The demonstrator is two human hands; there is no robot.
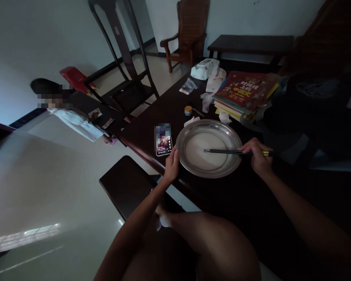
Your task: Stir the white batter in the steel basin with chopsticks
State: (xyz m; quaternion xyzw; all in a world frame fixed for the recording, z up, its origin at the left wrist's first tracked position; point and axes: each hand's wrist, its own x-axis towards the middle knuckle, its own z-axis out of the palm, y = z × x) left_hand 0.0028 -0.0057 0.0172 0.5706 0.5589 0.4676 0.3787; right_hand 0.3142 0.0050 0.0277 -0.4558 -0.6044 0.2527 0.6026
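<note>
A wide, shallow metal basin (190, 168) stands near the edge of the dark wooden table (152, 117), with a milky white liquid (203, 150) in it. My left hand (172, 164) grips the basin's left rim. Dark chopsticks (225, 152) lie in the closed fingers of my right hand (257, 155) at the basin's right side. Their pale tips reach over the middle of the liquid; whether they touch it I cannot tell. Just left of the basin a lit phone (163, 142) rests on the table.
Behind the basin are a small yellow-lidded jar (188, 110), crumpled tissue (224, 118), plastic packs (204, 69) and a stack of books (242, 91). A dark bench (128, 183) stands left of my legs. Another person (73, 117) is beside a dark chair (131, 93) at left.
</note>
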